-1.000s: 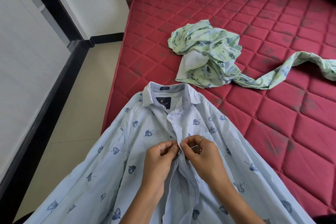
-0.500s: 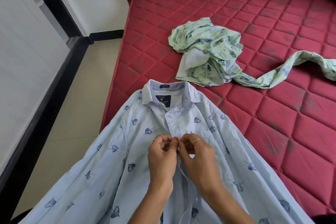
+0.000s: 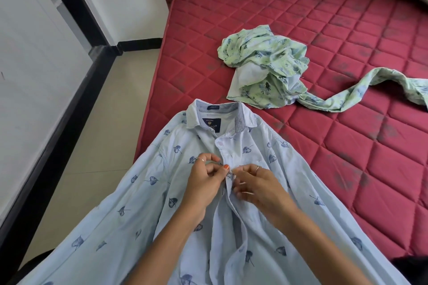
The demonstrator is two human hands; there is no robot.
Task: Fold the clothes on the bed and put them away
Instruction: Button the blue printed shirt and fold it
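While the blue shirt [image 3: 143,215] lies on the bed [image 3: 347,146], left hand [image 3: 203,183] and right hand [image 3: 257,187] pinch its front edges below the collar.

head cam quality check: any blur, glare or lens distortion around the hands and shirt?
Head view: soft even daylight, no glare; light blue shirt sharp, leaf print and collar label crisp; left hand and right hand slightly motion-smeared at the fingertips; wide-angle bending curves the red mattress edge and the headboard.
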